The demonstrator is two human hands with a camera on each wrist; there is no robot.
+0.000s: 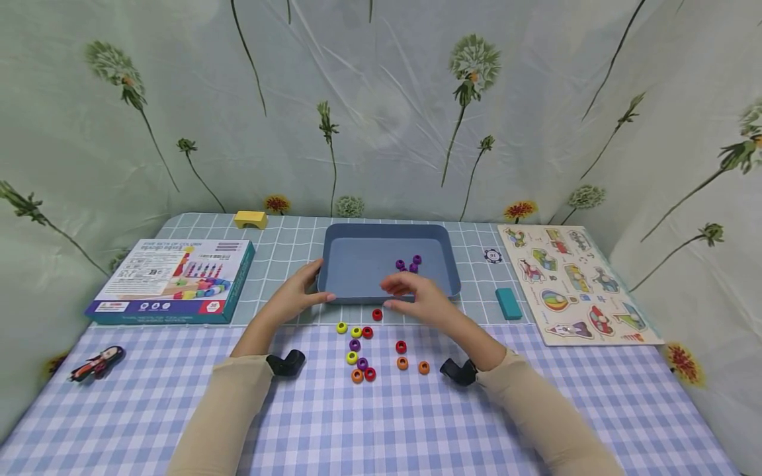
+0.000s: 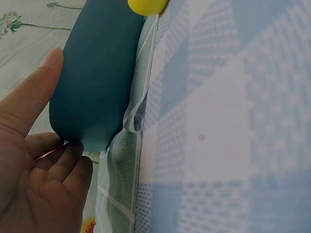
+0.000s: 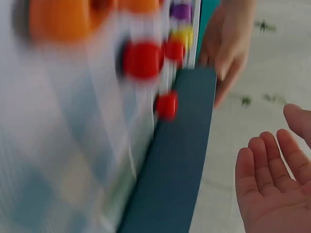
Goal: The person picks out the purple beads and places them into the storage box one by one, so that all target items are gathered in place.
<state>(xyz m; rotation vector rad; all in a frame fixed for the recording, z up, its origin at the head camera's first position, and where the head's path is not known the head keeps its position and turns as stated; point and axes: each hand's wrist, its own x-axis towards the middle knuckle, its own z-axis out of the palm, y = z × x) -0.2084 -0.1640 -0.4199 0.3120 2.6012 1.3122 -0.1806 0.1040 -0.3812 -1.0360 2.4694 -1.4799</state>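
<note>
A blue-grey tray [image 1: 388, 231] holds several purple beads [image 1: 413, 268] toward its right side. My left hand [image 1: 296, 291] grips the tray's front left corner, thumb at the front wall and fingers along the left side; in the left wrist view the fingers [image 2: 70, 162] bend against the tray's end. Over the tray's front right rim hovers my right hand [image 1: 421, 299], fingers relaxed and nothing in them; its palm [image 3: 277, 194] shows bare in the right wrist view. A red bead [image 1: 378, 315] lies just before the front wall.
Several loose yellow, red, purple and orange beads [image 1: 402, 363] lie on the checked cloth between the forearms. A boxed toy set [image 1: 172, 281] and a small doll figure [image 1: 98, 363] are left. A yellow block [image 1: 251, 219] sits behind. Rightward are a teal block [image 1: 508, 303] and a picture puzzle board [image 1: 574, 284].
</note>
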